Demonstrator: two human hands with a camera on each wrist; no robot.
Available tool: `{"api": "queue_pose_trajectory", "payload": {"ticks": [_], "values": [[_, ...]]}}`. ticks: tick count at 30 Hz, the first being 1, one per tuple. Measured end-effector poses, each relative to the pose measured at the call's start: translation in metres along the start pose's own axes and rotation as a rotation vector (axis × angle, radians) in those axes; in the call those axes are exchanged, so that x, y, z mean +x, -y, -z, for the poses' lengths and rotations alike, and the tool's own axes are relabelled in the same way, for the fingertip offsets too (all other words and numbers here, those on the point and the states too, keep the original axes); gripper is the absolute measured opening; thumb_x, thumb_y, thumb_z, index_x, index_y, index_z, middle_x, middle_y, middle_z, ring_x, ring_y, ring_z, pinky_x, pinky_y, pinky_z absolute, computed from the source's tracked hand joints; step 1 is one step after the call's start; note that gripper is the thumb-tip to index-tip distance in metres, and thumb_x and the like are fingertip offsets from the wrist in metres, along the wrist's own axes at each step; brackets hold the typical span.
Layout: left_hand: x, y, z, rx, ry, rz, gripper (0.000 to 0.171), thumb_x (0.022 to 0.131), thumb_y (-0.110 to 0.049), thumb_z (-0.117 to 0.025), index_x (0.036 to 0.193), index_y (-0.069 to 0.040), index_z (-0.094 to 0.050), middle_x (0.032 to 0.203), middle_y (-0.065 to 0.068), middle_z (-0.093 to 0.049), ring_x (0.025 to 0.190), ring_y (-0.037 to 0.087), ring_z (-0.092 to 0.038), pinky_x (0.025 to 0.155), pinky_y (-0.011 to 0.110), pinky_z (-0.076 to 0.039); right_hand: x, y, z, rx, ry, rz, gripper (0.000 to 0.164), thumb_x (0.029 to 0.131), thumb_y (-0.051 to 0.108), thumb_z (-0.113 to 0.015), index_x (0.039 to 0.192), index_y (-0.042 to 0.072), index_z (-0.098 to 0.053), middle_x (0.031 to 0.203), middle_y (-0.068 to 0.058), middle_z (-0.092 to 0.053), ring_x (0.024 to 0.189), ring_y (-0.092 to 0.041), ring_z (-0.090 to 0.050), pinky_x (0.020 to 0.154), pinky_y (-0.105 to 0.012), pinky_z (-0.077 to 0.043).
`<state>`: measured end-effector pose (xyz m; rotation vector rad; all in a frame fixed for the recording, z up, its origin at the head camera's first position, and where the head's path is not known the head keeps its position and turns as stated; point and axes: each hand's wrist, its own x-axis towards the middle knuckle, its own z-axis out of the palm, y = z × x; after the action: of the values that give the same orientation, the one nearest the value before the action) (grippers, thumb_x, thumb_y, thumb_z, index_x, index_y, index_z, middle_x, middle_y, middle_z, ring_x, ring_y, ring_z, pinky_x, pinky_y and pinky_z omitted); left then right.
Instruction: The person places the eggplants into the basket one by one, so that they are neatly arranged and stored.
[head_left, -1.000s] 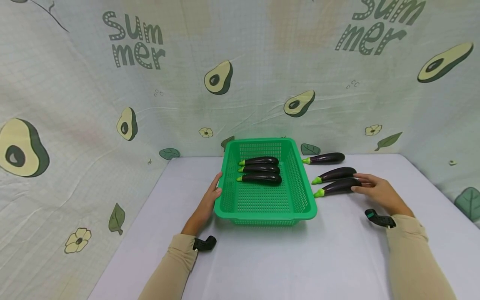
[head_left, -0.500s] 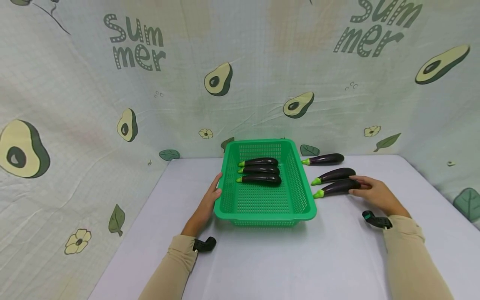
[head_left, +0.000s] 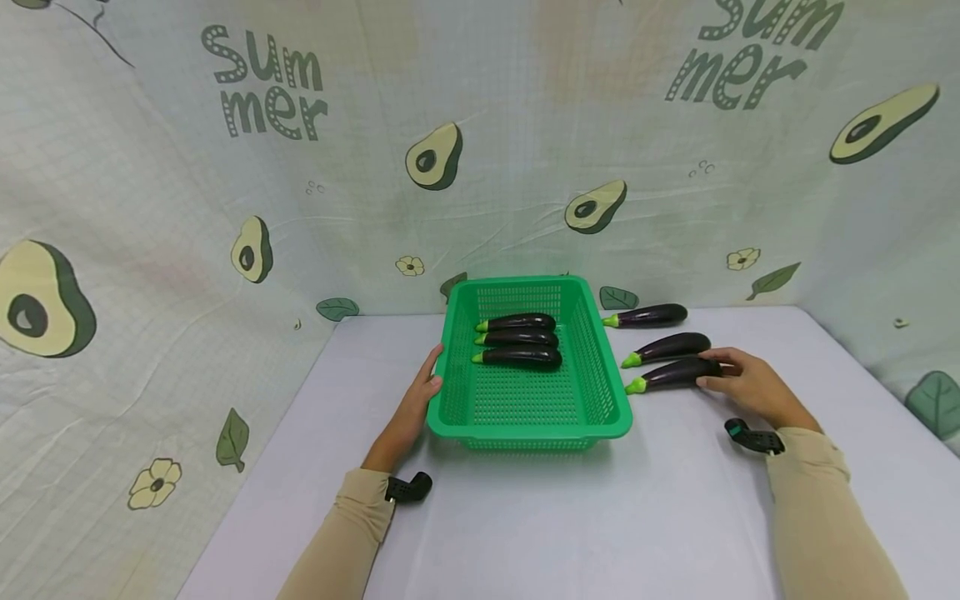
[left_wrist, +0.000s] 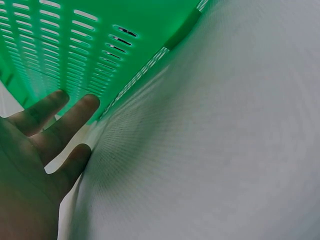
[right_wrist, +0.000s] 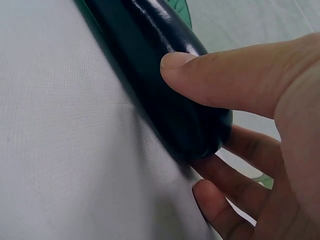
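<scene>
A green plastic basket [head_left: 525, 408] stands mid-table with three dark purple eggplants in it, the nearest eggplant [head_left: 521, 357] lying below the other two. My left hand [head_left: 411, 408] is at the basket's left side; in the left wrist view its straight fingers [left_wrist: 75, 115] reach against the slotted wall. Right of the basket, my right hand [head_left: 757, 387] holds the blunt end of the front loose eggplant [head_left: 678, 374], which lies on the table. The right wrist view has the thumb [right_wrist: 215, 75] over that eggplant [right_wrist: 165, 95] and the other fingers around its far end, partly hidden.
Another eggplant [head_left: 667, 348] lies just behind the held one, and a third loose eggplant [head_left: 648, 316] is farther back by the basket's right rim. Behind the white table [head_left: 570, 525] hangs a printed cloth [head_left: 510, 233]. Each wrist wears a black camera.
My right hand has shifted slightly left, its fingers closer about the end of the front eggplant. The left hand and basket look unmoved.
</scene>
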<state>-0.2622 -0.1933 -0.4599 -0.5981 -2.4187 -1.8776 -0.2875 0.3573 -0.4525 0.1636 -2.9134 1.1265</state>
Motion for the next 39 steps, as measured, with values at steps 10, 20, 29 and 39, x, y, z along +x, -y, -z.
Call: {"api": "queue_pose_trajectory", "payload": {"ticks": [10,20,29,39], "values": [[0.0012,0.0011,0.0009,-0.006,0.005,-0.002,0.062,0.106,-0.030,-0.032,0.163,-0.021,-0.011,0.167,0.008,-0.007,0.151,0.027,-0.005,0.117,0.058,-0.006,-0.0009,-0.0010,0.0023,-0.003,0.006,-0.022,0.071,0.093,0.048,-0.069,0.142,0.001,-0.048,0.148,-0.036,-0.036,0.129,-0.054,-0.038,0.098,-0.068,-0.034],[0.0009,-0.0002,0.0003,-0.008,-0.002,0.014,0.063,0.105,-0.032,-0.034,0.163,-0.022,-0.012,0.167,0.007,-0.008,0.151,0.027,-0.007,0.117,0.058,-0.008,-0.0034,-0.0025,0.0070,0.043,-0.036,-0.008,0.072,0.094,0.053,-0.065,0.142,0.002,-0.049,0.143,-0.032,-0.045,0.124,-0.049,-0.045,0.087,-0.051,-0.043],[0.0015,0.0033,0.0003,-0.003,-0.006,-0.007,0.062,0.106,-0.033,-0.033,0.163,-0.021,-0.013,0.167,0.008,-0.008,0.151,0.028,-0.005,0.117,0.059,-0.005,-0.0010,0.0005,0.0078,0.240,-0.098,-0.011,0.072,0.095,0.046,-0.066,0.143,-0.004,-0.045,0.133,-0.029,-0.051,0.089,-0.016,-0.070,0.071,-0.018,-0.052],[0.0015,0.0009,-0.0008,-0.014,-0.005,-0.029,0.063,0.105,-0.030,-0.034,0.163,-0.018,-0.012,0.167,0.011,-0.007,0.151,0.030,-0.005,0.116,0.059,-0.006,0.0011,0.0025,0.0036,0.448,-0.169,0.002,0.049,0.096,0.030,-0.069,0.129,-0.001,-0.051,0.098,0.024,-0.062,0.087,0.001,-0.063,0.074,-0.026,-0.057]]}}
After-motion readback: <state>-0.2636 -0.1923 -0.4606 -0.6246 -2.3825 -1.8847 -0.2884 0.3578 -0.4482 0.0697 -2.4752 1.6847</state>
